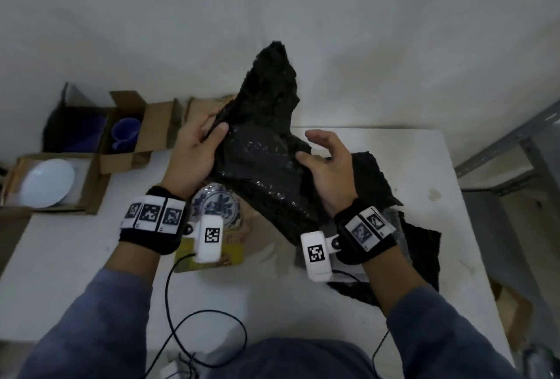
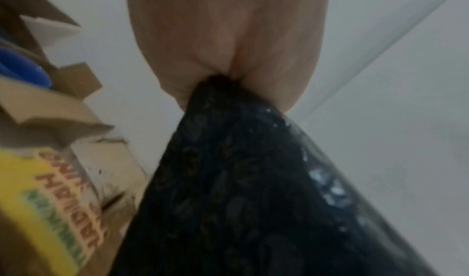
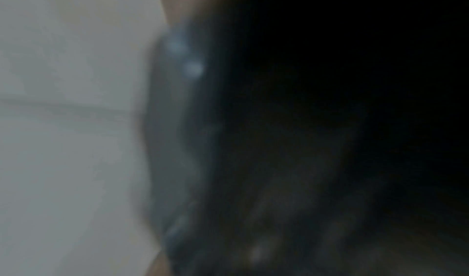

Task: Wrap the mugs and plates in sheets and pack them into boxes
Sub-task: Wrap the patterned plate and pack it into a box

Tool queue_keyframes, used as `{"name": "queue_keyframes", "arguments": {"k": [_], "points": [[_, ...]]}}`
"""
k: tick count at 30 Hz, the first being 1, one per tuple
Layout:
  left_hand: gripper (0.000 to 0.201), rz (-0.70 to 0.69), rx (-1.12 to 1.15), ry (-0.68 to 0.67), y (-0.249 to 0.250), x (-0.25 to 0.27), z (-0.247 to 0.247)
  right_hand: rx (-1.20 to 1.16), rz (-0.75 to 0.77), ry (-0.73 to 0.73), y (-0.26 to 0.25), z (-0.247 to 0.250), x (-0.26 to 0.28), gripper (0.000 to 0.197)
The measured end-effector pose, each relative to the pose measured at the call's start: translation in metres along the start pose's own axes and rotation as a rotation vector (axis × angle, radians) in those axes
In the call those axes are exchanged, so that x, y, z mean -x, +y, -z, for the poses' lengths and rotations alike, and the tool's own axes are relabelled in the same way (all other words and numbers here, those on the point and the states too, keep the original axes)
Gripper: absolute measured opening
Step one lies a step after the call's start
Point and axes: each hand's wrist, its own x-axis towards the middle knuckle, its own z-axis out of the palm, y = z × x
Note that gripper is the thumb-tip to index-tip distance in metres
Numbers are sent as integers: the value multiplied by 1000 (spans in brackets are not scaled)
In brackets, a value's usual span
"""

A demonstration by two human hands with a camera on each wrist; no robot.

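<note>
A black bubble-wrap sheet [image 1: 266, 148] is lifted over the white table [image 1: 394, 154], one corner pointing up. My left hand [image 1: 200, 148] pinches its left edge between thumb and fingers; the left wrist view shows the fingertips [image 2: 266, 69] closed on the sheet [image 2: 241, 180]. My right hand [image 1: 324, 160] lies against the sheet's right side, thumb on it, with its loosely curved fingers clear of the edge. A blue-and-white patterned plate [image 1: 216, 204] lies under the sheet on flat cardboard. The right wrist view is mostly filled by the dark, blurred sheet [image 3: 279, 140].
At the left, open cardboard boxes hold a white plate [image 1: 48, 181] and a blue mug [image 1: 125, 133]. More black sheets [image 1: 394, 197] lie under my right arm. A yellow printed carton [image 1: 212, 257] lies beneath the plate. A metal shelf [image 1: 515, 151] stands at the right. Cables [image 1: 194, 333] trail at the front.
</note>
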Motion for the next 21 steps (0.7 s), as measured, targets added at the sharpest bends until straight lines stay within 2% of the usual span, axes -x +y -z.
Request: {"name": "queue_keyframes", "arguments": {"k": [2,4,6,8,10,12,14,16,19,20,21], "points": [[30,-48,-94,-36,5,-4,25,80,45,-23,-3,-17,1,32],[28,-46,-138,-116,9,-7,49,300,167,-25,-2,-31,0,36],[27,-41,-160,-199,13,-6,68,438,341,-54,-4,-49,0,47],[26,-28,-184,-258,13,-4,80,453,410,-92,-7,-69,-2,62],[28,7,-174,-287,8,-4,92,428,320,-122,-6,-88,-9,81],[31,52,-144,-318,5,0,105,370,157,-149,-1,-102,-16,104],[33,104,-139,-376,4,5,117,369,92,-148,5,-111,-18,115],[33,167,-147,-437,5,9,130,432,149,-134,8,-116,-20,94],[39,283,-190,-501,7,11,154,485,203,-181,12,-122,-22,27],[44,334,-242,-532,6,10,163,517,202,-182,13,-123,-23,11],[47,387,-307,-576,6,10,172,541,191,-171,14,-123,-23,5]]}}
